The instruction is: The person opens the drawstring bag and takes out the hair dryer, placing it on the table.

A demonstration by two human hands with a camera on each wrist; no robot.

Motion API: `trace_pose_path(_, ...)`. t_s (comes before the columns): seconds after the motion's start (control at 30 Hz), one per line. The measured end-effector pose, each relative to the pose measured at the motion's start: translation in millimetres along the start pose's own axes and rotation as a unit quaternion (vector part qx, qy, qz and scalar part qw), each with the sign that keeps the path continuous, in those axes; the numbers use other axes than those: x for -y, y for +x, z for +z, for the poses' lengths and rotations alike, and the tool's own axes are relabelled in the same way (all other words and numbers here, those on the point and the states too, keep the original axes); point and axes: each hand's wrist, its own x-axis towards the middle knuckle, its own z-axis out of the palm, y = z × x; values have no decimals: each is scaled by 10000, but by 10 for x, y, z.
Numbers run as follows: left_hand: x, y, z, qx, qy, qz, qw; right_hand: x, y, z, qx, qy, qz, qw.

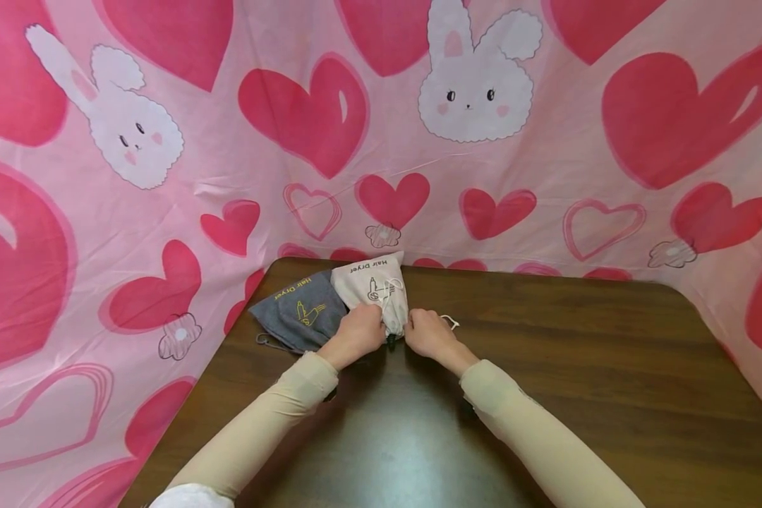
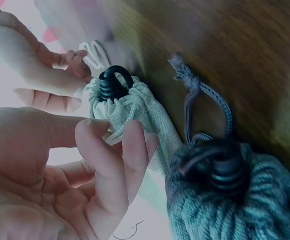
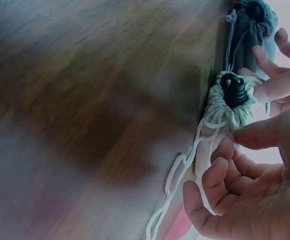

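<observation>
A white drawstring bag (image 1: 371, 275) printed "Hair Dryer" lies at the back of the table, its gathered mouth towards me. From that mouth sticks a black ribbed cord end (image 3: 235, 92), bent in a loop. On the left of the mouth my left hand (image 1: 363, 328) pinches the bag's white drawstring (image 2: 118, 134) between thumb and fingers. My right hand (image 1: 428, 331) pinches the right edge of the mouth, where drawstring and cloth are hard to tell apart. Beside the white bag lies a grey drawstring bag (image 1: 307, 310), gathered round another black cord end (image 2: 225, 170).
A loose white drawstring loop (image 3: 170, 190) trails on the table right of my right hand. The grey bag's knotted drawstring (image 2: 192, 82) lies on the wood. Behind the brown table (image 1: 578, 353) hangs a pink curtain (image 1: 394, 148) with hearts and rabbits, close to its back edge.
</observation>
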Motion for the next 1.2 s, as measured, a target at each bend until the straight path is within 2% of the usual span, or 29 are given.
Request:
trace_pose_path(0.1, -30, 8, 23, 1, 17, -5, 10000, -86, 11, 31, -7, 3, 33, 10000)
trace_pose_path(0.33, -77, 25, 77, -60, 80, 38, 9999, -92, -44, -51, 18, 13, 161, 9999)
trace_pose_path(0.47, -106, 27, 85, -90, 89, 141, 9998, -170, -28, -26, 50, 82, 240, 9997)
trace_pose_path(0.6, -131, 25, 90, -47, 21, 200, 9998, -349, 53, 114, -1, 12, 250, 9997)
trace_pose_path(0.63, -136, 23, 94, -49, 12, 203, 9998, -301, 24, 70, 25, -11, 281, 9996)
trace_pose_path(0.73, -150, 18, 107, -62, 5, 203, 9998, -366, 39, 109, -36, -61, 219, 9997)
trace_pose_path(0.83, -171, 6, 113, -59, 8, 236, 9997, -293, -43, 12, -21, -72, 182, 9998)
trace_pose_path(0.87, -179, 1, 114, -54, 9, 251, 9997, -368, -17, 63, -62, -67, 126, 9999)
trace_pose_path(0.97, -201, -13, 115, -31, 1, 289, 9996, -344, -74, 7, -29, -24, 162, 9999)
trace_pose_path(1.2, -218, -39, 137, -78, -57, 309, 9995, -431, -65, 64, 11, -60, 369, 9993)
